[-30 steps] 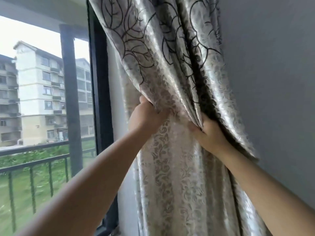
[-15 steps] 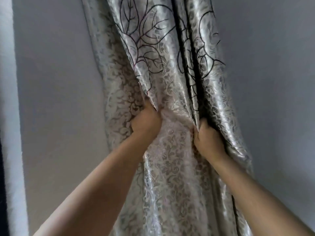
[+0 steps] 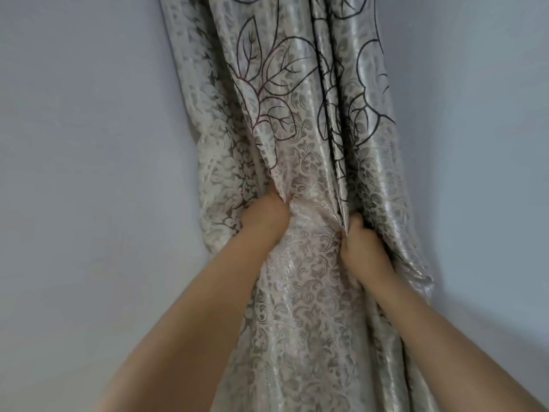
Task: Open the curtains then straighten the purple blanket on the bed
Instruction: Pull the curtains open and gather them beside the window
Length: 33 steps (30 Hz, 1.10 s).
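The curtain (image 3: 309,162) hangs gathered in a bunch in front of the wall (image 3: 83,173), which shows on both sides of it. The left hand (image 3: 264,217) grips the bunch's left side, the right hand (image 3: 361,248) its right, slightly lower, folds between them.

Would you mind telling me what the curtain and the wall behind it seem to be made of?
Curtain: likely a woven satin-like jacquard, glossy; sheen runs along the folds and a raised scroll pattern shows, with dark leaf outlines. Wall: apparently painted plaster, matte, even grey, no glare.
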{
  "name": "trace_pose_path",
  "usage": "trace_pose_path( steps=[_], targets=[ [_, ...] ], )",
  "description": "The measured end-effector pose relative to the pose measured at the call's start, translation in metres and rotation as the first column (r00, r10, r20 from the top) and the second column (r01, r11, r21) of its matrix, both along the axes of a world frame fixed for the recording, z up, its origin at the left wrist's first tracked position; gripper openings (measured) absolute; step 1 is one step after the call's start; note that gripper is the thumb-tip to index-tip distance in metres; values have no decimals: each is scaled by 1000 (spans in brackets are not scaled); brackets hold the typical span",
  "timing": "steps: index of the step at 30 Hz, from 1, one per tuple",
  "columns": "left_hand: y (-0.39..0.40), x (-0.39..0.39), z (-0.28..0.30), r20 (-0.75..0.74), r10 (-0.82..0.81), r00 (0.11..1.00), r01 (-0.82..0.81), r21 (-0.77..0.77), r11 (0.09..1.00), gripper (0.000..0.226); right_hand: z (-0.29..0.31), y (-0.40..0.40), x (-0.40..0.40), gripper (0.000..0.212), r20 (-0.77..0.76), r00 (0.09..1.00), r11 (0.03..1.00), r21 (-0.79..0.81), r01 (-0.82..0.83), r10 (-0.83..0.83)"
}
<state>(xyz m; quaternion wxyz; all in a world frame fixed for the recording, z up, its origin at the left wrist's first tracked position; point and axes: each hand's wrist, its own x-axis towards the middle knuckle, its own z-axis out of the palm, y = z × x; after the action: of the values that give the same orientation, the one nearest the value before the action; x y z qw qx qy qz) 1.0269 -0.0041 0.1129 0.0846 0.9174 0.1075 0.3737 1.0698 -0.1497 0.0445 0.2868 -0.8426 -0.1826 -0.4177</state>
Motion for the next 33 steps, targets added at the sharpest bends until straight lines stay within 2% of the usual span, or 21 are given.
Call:
trace_pose_path(
  steps=[5, 6, 7, 9, 11, 12, 13, 15, 16, 17, 18, 20, 24, 27, 30, 33],
  targets=[
    [-5, 0, 0, -116, 55, 992, -53, 24, 998, 53, -8, 0, 0, 21, -41, 998, 996, -77, 49, -52],
    [-5, -6, -1, -70, 88, 994, -83, 67, 994, 52, -7, 0, 0, 22, -51, 997, 993, -102, 53, -59],
    [-4, -14, -1, 46, 103, 994, -107, 90, 990, 52, -4, 2, -2, 24, -65, 996, 992, -116, 52, -60],
    [-3, -33, -2, 321, 90, 943, -92, -11, 996, 58, -3, 4, -5, 26, -101, 994, 990, -134, 31, -45],
    [-1, -53, 2, 517, 105, 849, -50, -119, 992, 62, -2, 5, -13, 25, -136, 991, 994, -110, -17, 2],
    [1, -60, 5, 575, 127, 808, -52, -145, 988, 59, -2, 4, -19, 25, -109, 993, 996, -75, -45, 37],
    [4, -68, 10, 602, 151, 784, -67, -159, 985, 55, -2, 4, -26, 25, 1, 996, 996, -34, -84, 84],
    [8, -79, 20, 563, 201, 802, -112, -188, 976, 50, 1, 4, -39, 37, 357, 927, 994, -53, -100, 113],
    [11, -84, 24, 521, 215, 826, -133, -190, 973, 47, 9, 5, -44, 48, 535, 840, 997, -39, -73, 83],
    [13, -88, 26, 480, 221, 849, -154, -175, 972, 46, 19, 4, -49, 59, 653, 755, 998, -32, -45, 55],
    [15, -91, 27, 449, 226, 865, -182, -140, 973, 45, 32, 3, -54, 67, 705, 709, 1000, -23, -1, 17],
    [20, -96, 30, 403, 255, 879, -260, -43, 965, 42, 61, 6, -67, 72, 687, 724, 997, 25, 66, -65],
    [29, -93, 41, 216, 380, 899, -396, 35, 917, 36, 92, 28, -83, 53, 453, 891, 999, -10, 45, -36],
    [32, -75, 41, 220, 392, 893, -428, 146, 892, 34, 90, 46, -67, 26, 511, 860, 999, -32, -5, 20],
    [27, -47, 37, 317, 229, 920, -287, 148, 946, 35, 92, 45, -47, 26, 555, 831, 997, 30, -64, 36],
    [19, -14, 41, 335, 115, 935, -185, 186, 965, 38, 93, 38, -25, 23, 591, 804, 998, 34, 54, -64]
  ],
)
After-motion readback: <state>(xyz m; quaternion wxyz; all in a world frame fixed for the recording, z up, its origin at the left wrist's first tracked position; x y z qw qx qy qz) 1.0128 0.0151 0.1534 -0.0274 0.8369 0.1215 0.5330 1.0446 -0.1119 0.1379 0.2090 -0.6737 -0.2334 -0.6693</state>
